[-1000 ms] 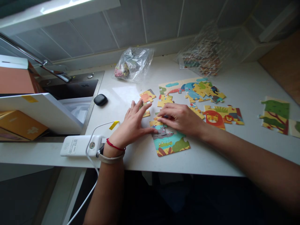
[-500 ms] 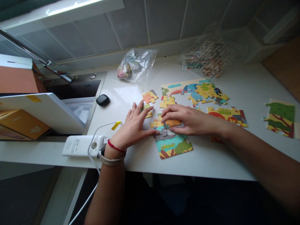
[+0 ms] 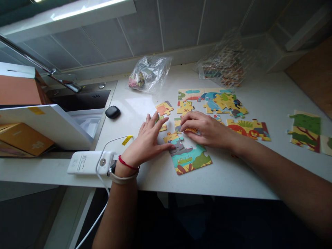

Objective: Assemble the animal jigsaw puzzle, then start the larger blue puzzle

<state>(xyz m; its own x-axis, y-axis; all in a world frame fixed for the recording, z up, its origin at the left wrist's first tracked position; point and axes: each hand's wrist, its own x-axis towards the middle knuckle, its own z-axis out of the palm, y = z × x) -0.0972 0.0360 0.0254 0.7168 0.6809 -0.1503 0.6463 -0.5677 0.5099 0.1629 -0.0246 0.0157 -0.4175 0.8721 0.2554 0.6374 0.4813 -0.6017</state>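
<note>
My left hand (image 3: 149,136) lies with fingers spread, its thumb resting on the grey hippo part of a joined puzzle section (image 3: 193,162) with a green crocodile. Small loose pieces lie by its fingertips, among them an orange-patterned puzzle piece (image 3: 164,108). Just above the joined section, my right hand (image 3: 201,127) is curled with thumb and fingers around a spotted puzzle piece (image 3: 190,130), which they partly cover. Beyond this hand are a joined strip with a blue elephant (image 3: 212,100), a pile of yellow pieces (image 3: 228,102) and a lion section (image 3: 252,131).
A tree section (image 3: 306,129) lies far right. Clear plastic bags, one with small items (image 3: 149,74) and one with more pieces (image 3: 228,71), sit by the wall. Left are a black oval case (image 3: 112,112), a cabled white power bank (image 3: 83,162), and a sink (image 3: 85,100) with boxes.
My right hand has shifted slightly away from me with the spotted piece, uncovering more of the hippo part. My left hand stays nearly still. The whole view has shifted a little.
</note>
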